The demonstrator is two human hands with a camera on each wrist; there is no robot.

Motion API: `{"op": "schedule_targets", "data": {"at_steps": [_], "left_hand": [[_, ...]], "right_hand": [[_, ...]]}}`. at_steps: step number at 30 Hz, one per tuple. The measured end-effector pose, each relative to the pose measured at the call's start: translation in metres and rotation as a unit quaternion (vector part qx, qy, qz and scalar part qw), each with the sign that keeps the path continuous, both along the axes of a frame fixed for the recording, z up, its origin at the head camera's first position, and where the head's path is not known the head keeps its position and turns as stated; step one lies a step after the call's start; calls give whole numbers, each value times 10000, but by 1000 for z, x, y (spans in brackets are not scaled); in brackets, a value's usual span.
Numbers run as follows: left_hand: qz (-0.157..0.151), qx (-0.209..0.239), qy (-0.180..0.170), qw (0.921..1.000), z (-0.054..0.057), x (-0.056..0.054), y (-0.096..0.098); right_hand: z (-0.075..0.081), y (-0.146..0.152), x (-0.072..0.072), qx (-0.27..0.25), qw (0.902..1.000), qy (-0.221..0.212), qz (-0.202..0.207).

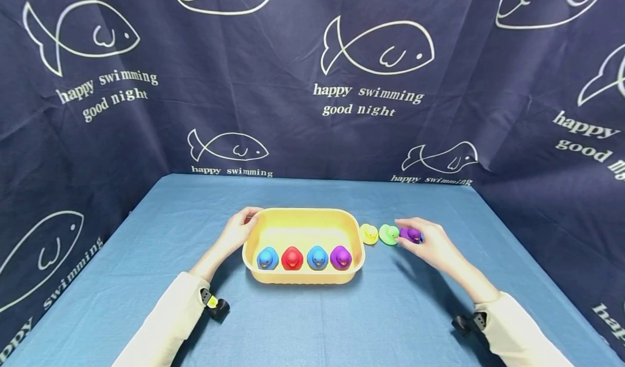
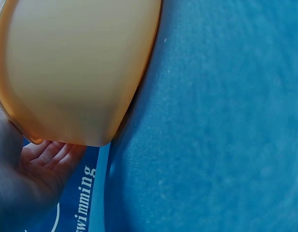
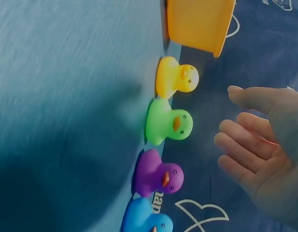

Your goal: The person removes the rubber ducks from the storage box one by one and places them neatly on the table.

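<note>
A pale yellow plastic tub [image 1: 303, 277] stands mid-table. Inside it, along the near side, sit a blue duck [image 1: 267, 258], a red duck [image 1: 292, 258], another blue duck [image 1: 318, 258] and a purple duck [image 1: 340, 258]. My left hand [image 1: 241, 230] holds the tub's far left corner, fingers behind the wall. To the tub's right, a yellow toy duck [image 3: 177, 77], a green one [image 3: 169, 122], a purple one [image 3: 158, 173] and a blue one [image 3: 148, 216] line up on the table. My right hand [image 3: 257, 140] hovers over this row, holding nothing, thumb and fingers apart.
A blue cloth [image 1: 312, 323] covers the table. Dark navy curtains [image 1: 293, 84] with white fish drawings and lettering hang behind it and at both sides. Each wrist carries a small black camera, one [image 1: 218, 309] on the left and one [image 1: 469, 322] on the right.
</note>
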State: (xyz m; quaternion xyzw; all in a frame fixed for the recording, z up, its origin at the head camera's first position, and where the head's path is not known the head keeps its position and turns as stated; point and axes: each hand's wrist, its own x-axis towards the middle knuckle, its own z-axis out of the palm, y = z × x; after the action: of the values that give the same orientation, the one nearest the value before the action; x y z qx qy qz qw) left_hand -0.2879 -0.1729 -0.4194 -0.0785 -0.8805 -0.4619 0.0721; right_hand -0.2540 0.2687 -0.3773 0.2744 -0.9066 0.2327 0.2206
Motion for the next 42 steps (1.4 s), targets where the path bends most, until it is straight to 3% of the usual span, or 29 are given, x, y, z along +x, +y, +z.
{"op": "schedule_targets", "data": {"at_steps": [23,33,42], "left_hand": [[-49,66,70,9999,2,3,0],[-36,51,34,10000,3,3,1],[-57,105,2,9999,3,3,1]], "right_hand": [[8,-38,5,-77,9970,-432,640],[11,-54,5,57,9882,-639,1388],[13,-69,7,94,9842,-873,1540]]}}
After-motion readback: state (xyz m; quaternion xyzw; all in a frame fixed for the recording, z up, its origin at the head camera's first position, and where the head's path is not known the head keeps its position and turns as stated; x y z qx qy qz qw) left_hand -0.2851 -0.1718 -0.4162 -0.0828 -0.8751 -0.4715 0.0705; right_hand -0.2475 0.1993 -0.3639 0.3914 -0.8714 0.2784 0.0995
